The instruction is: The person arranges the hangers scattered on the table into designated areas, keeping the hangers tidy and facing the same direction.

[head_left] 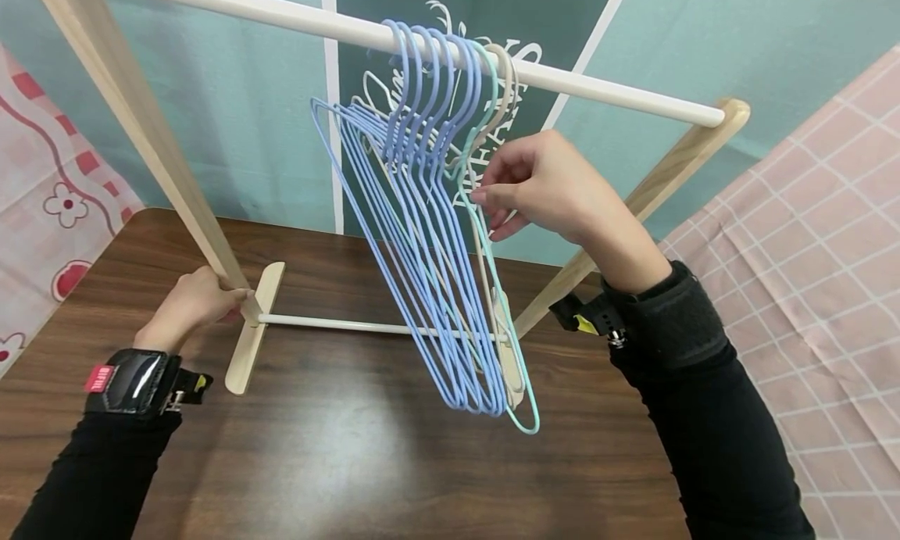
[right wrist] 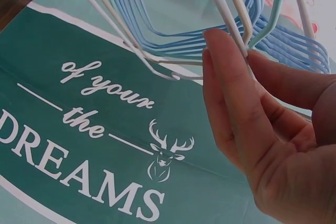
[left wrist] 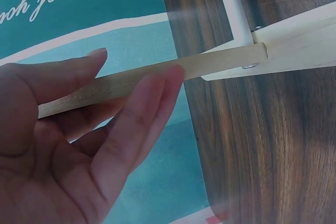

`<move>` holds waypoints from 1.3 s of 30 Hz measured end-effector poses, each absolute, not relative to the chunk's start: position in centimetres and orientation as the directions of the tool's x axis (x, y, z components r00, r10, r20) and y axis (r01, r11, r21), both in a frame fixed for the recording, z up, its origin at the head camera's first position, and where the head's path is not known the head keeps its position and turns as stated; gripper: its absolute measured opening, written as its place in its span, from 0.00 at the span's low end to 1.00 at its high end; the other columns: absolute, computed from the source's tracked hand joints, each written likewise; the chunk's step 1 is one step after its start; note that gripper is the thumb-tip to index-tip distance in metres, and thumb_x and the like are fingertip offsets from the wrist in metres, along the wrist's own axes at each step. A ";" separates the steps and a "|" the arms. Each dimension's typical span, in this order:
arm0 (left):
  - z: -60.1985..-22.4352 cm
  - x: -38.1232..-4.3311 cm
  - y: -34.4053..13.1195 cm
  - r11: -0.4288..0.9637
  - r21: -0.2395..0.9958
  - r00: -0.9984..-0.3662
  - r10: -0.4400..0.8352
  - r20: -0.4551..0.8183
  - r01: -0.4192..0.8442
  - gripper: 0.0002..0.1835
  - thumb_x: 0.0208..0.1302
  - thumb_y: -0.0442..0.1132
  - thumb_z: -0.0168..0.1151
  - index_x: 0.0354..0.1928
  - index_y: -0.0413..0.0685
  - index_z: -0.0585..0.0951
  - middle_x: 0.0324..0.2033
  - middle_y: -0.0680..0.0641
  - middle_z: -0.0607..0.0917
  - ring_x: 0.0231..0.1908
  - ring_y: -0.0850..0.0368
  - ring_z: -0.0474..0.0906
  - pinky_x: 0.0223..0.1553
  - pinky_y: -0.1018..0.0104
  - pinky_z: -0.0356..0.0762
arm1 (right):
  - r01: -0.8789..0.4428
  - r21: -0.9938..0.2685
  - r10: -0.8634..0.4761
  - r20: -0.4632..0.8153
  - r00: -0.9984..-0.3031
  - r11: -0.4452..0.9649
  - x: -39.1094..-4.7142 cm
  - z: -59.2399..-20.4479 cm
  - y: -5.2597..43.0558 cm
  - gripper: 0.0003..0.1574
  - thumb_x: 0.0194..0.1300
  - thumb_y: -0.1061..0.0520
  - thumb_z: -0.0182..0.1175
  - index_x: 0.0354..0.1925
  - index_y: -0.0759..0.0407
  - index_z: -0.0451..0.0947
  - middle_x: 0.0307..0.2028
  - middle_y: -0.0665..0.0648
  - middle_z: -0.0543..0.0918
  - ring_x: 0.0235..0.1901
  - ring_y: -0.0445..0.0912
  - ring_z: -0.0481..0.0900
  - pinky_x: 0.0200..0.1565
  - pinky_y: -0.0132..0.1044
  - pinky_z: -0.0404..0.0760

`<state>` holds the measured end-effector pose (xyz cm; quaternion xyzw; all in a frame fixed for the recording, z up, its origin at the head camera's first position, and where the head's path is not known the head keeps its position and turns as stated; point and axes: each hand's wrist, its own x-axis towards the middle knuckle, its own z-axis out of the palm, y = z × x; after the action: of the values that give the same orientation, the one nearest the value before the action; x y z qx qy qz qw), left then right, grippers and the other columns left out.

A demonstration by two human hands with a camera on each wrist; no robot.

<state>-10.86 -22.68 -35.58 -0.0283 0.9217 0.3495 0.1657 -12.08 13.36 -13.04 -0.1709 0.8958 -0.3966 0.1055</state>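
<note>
Several blue wire hangers (head_left: 485,395) hang bunched on the white top rod (head_left: 267,10) of a wooden-framed rack. A mint-green hanger (head_left: 536,416) and pale grey-white ones hang at the bunch's right side. There my right hand (head_left: 551,184) pinches a pale hanger (right wrist: 223,9) between thumb and fingers, just under its hook; the right wrist view shows the grip close up. Low on the rack's left wooden post (head_left: 165,161), my left hand (head_left: 193,302) holds on, with thumb and fingers (left wrist: 142,108) on either side of the wood.
The rack stands on a dark wooden table (head_left: 337,462), its left foot (head_left: 242,368) flat on the top. A thin white lower rod (head_left: 337,323) joins the posts. Behind hangs a teal printed cloth (head_left: 267,165); a pink checked cloth (head_left: 808,290) lies at the right.
</note>
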 end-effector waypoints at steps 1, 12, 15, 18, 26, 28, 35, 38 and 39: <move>-35.6 -10.9 -22.7 0.757 0.632 -0.943 0.066 -0.327 -0.166 0.24 0.65 0.43 0.52 0.42 0.20 0.76 0.23 0.41 0.84 0.27 0.53 0.81 0.30 0.60 0.73 | -0.224 -0.744 -0.390 -0.053 -0.919 0.630 -12.1 -13.1 13.4 0.08 0.61 0.65 0.58 0.29 0.72 0.74 0.24 0.65 0.79 0.24 0.52 0.81 0.29 0.41 0.82; -35.4 -10.8 -23.0 0.803 0.578 -0.940 0.071 -0.333 -0.144 0.25 0.64 0.47 0.52 0.39 0.24 0.76 0.18 0.50 0.78 0.23 0.54 0.72 0.27 0.63 0.67 | -0.215 -0.712 -0.377 -0.075 -0.923 0.668 -12.2 -13.5 14.5 0.13 0.64 0.57 0.56 0.31 0.69 0.77 0.23 0.64 0.78 0.23 0.51 0.81 0.29 0.40 0.81; -35.4 -10.6 -23.0 0.810 0.573 -0.942 0.082 -0.325 -0.127 0.24 0.65 0.47 0.51 0.39 0.26 0.76 0.17 0.51 0.76 0.21 0.56 0.69 0.25 0.65 0.64 | -0.226 -0.712 -0.389 -0.071 -0.919 0.665 -12.2 -13.7 14.9 0.15 0.65 0.56 0.56 0.30 0.69 0.76 0.21 0.63 0.78 0.22 0.51 0.81 0.29 0.40 0.81; -35.5 -10.5 -23.0 0.810 0.574 -0.941 0.095 -0.325 -0.116 0.24 0.65 0.47 0.51 0.39 0.26 0.75 0.17 0.51 0.75 0.21 0.56 0.68 0.25 0.65 0.63 | -0.226 -0.724 -0.398 -0.073 -0.914 0.652 -12.2 -13.8 15.3 0.16 0.65 0.55 0.55 0.29 0.69 0.75 0.21 0.63 0.78 0.23 0.52 0.81 0.29 0.41 0.81; -35.6 -10.4 -23.0 0.809 0.573 -0.932 0.095 -0.349 -0.132 0.25 0.65 0.46 0.51 0.44 0.23 0.72 0.18 0.50 0.77 0.20 0.57 0.69 0.26 0.64 0.65 | -0.252 -0.732 -0.437 -0.070 -0.897 0.633 -12.2 -14.0 15.9 0.15 0.65 0.57 0.55 0.28 0.68 0.76 0.22 0.62 0.80 0.24 0.53 0.81 0.29 0.41 0.81; -35.7 -10.4 -22.9 0.812 0.567 -0.931 0.091 -0.354 -0.136 0.25 0.65 0.46 0.50 0.43 0.23 0.72 0.17 0.51 0.76 0.20 0.57 0.68 0.26 0.64 0.64 | -0.262 -0.734 -0.450 -0.066 -0.890 0.626 -12.2 -14.0 16.0 0.14 0.66 0.58 0.54 0.28 0.68 0.76 0.22 0.61 0.79 0.23 0.53 0.81 0.29 0.41 0.81; -35.9 -10.4 -23.0 0.808 0.575 -0.930 0.104 -0.354 -0.128 0.26 0.65 0.46 0.51 0.47 0.22 0.69 0.20 0.47 0.78 0.22 0.55 0.71 0.27 0.63 0.66 | -0.313 -0.711 -0.498 -0.060 -0.865 0.630 -12.3 -14.2 16.2 0.12 0.67 0.60 0.52 0.33 0.69 0.77 0.23 0.62 0.78 0.23 0.50 0.80 0.29 0.40 0.81; -36.2 -10.4 -23.0 0.802 0.584 -0.932 0.105 -0.346 -0.126 0.27 0.65 0.45 0.51 0.49 0.22 0.68 0.21 0.46 0.79 0.24 0.53 0.74 0.28 0.61 0.68 | -0.335 -0.691 -0.513 -0.060 -0.856 0.640 -12.4 -14.1 16.2 0.12 0.67 0.61 0.52 0.35 0.69 0.77 0.23 0.62 0.78 0.24 0.50 0.80 0.29 0.40 0.81; -36.2 -10.4 -23.0 0.800 0.586 -0.933 0.103 -0.344 -0.127 0.27 0.64 0.45 0.52 0.49 0.21 0.68 0.21 0.46 0.80 0.25 0.53 0.75 0.29 0.61 0.68 | -0.339 -0.687 -0.516 -0.062 -0.854 0.643 -12.4 -14.1 16.2 0.12 0.67 0.61 0.51 0.35 0.69 0.77 0.23 0.62 0.78 0.24 0.50 0.80 0.29 0.40 0.81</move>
<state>-10.42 -23.01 -36.25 -0.0065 0.9310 0.3161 0.1824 -12.37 16.24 -14.11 -0.2383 0.8975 -0.3488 0.1270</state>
